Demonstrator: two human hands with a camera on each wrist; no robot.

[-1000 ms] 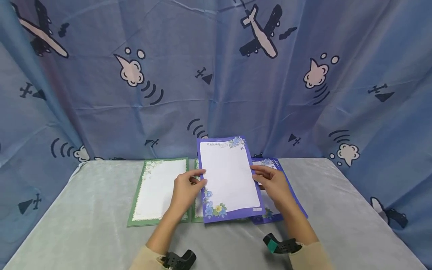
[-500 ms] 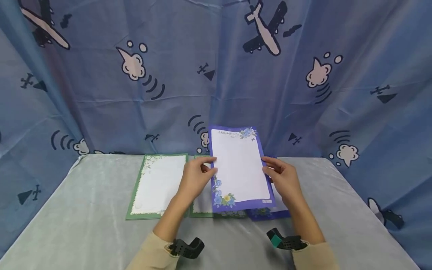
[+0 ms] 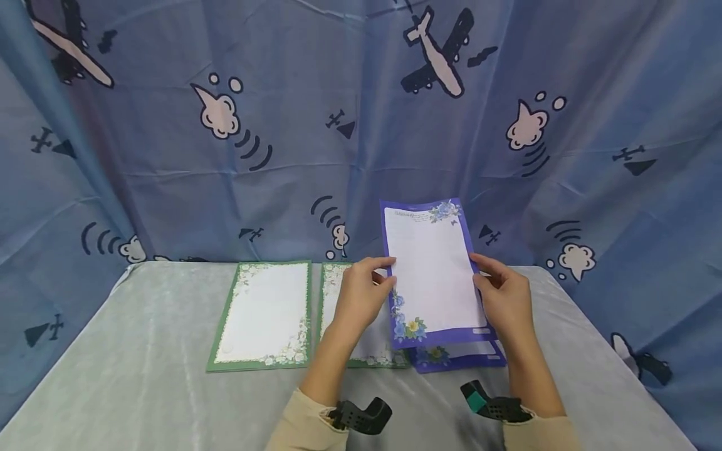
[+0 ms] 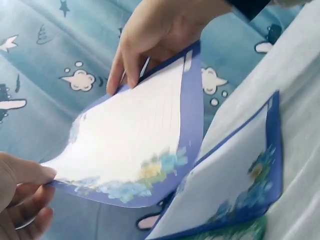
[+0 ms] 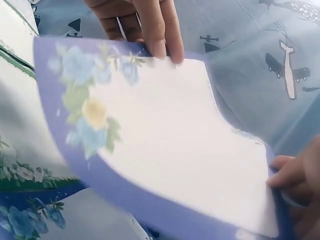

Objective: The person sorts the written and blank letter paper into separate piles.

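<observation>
A sheet of paper with a purple border and blue flowers is held up above the table, its face toward the head camera. My left hand pinches its left edge between thumb and fingers. On the opposite edge my right hand pinches it likewise. Both wrist views show the sheet bending between the two hands. Below it, another purple-bordered sheet lies on the table, mostly covered in the head view. Green-bordered paper lies just left of that, partly behind my left hand and arm.
More green-bordered paper lies flat on the left of the grey cloth-covered table. Behind the table hangs a blue curtain printed with airplanes. Black bands with dark devices sit on both wrists.
Both hands have carried the purple-bordered sheet rightward and up, from over the middle green-bordered paper to above the other purple sheet. The grip on both edges stays the same.
</observation>
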